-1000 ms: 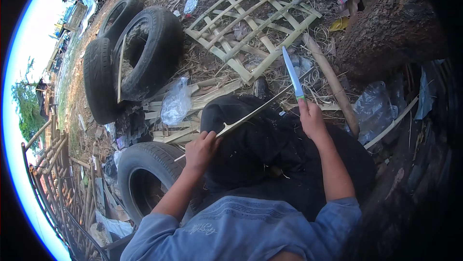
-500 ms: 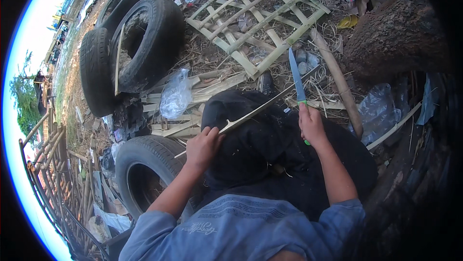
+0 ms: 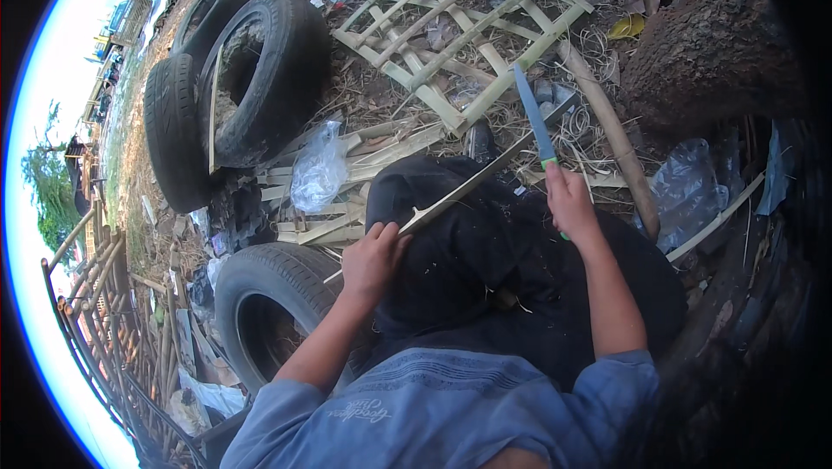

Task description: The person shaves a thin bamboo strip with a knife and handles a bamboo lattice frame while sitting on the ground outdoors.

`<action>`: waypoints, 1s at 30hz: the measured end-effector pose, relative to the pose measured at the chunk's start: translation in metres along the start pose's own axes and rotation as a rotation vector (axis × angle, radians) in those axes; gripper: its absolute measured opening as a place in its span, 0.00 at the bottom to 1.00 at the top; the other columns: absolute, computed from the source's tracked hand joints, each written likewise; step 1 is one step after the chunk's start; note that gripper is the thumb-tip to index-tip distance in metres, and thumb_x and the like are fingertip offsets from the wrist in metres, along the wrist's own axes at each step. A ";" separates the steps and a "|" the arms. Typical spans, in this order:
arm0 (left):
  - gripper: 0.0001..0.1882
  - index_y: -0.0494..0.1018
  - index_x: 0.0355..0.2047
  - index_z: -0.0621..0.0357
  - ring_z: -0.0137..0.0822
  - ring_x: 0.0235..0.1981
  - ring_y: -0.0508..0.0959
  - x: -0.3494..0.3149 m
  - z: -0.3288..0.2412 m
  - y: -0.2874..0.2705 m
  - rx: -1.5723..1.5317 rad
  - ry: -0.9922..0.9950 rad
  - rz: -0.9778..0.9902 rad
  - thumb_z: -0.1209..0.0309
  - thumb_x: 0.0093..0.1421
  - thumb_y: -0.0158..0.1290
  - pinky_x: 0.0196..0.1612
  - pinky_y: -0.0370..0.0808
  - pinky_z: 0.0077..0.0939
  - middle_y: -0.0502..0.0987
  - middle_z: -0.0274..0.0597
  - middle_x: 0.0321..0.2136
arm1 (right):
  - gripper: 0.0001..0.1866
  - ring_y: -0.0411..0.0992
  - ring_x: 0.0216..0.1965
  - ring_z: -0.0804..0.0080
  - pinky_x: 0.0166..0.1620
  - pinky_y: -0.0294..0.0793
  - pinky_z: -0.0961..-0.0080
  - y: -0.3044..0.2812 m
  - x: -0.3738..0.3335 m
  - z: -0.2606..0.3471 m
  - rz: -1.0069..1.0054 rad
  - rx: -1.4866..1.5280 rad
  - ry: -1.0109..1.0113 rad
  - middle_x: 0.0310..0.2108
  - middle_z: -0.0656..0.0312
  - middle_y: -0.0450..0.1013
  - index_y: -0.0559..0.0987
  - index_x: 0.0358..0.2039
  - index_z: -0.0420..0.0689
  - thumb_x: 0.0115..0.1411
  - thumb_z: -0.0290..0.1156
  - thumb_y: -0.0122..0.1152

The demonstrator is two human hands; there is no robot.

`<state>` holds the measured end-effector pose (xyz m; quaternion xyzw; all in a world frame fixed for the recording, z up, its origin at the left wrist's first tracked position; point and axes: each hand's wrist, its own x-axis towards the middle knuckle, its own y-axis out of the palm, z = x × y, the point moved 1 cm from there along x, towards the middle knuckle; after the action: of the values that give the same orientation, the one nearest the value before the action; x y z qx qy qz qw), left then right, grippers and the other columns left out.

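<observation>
My left hand [image 3: 370, 263] is closed around the near end of a long split-bamboo strip [image 3: 464, 187], beside my left knee. A small splinter or curl stands up from the strip just beyond my fingers. From there it slants up to the right across my dark-clothed leg [image 3: 433, 274]. My right hand [image 3: 570, 200] grips the green handle of a long knife [image 3: 535, 118], its blade pointing up and away. The blade appears next to the strip's far end; whether they touch I cannot tell. Beyond the knife tip lies a woven bamboo lattice [image 3: 485, 103] on the ground.
Old tyres [image 3: 299, 44] stand at the far left, and another tyre [image 3: 290, 265] lies by my left arm. Split bamboo pieces and a clear plastic bag [image 3: 319, 170] are left of my knee. A bamboo pole [image 3: 607, 135] and a tree trunk [image 3: 711, 61] are to the right.
The knife and my right hand have moved slightly up in view. The strip's far end has risen too, and more of its broad side shows. Both hands keep their hold.
</observation>
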<state>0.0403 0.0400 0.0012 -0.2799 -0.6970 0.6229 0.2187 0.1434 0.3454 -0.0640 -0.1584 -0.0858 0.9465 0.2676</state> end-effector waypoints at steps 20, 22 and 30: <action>0.12 0.68 0.29 0.52 0.44 0.23 0.77 -0.004 -0.006 0.000 0.080 -0.024 -0.054 0.59 0.59 0.54 0.23 0.71 0.39 0.70 0.40 0.24 | 0.25 0.65 0.17 0.52 0.23 0.61 0.62 0.028 -0.017 -0.011 -0.034 -0.019 0.005 0.14 0.49 0.64 0.71 0.24 0.35 0.68 0.44 0.44; 0.12 0.68 0.30 0.52 0.45 0.25 0.77 -0.008 -0.005 -0.002 0.067 -0.045 -0.031 0.59 0.60 0.53 0.24 0.71 0.41 0.70 0.41 0.25 | 0.25 0.64 0.17 0.52 0.23 0.61 0.63 0.029 -0.022 -0.014 -0.017 -0.022 -0.019 0.14 0.49 0.63 0.71 0.24 0.35 0.68 0.44 0.44; 0.12 0.68 0.30 0.53 0.47 0.27 0.77 -0.008 -0.008 -0.001 0.048 -0.100 0.007 0.58 0.61 0.52 0.26 0.70 0.42 0.70 0.42 0.25 | 0.24 0.67 0.16 0.55 0.24 0.62 0.62 0.014 -0.016 0.004 0.023 0.026 0.107 0.13 0.50 0.63 0.70 0.24 0.35 0.68 0.44 0.44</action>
<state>0.0515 0.0403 0.0038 -0.2456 -0.6910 0.6534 0.1877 0.1485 0.3244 -0.0597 -0.2063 -0.0572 0.9407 0.2631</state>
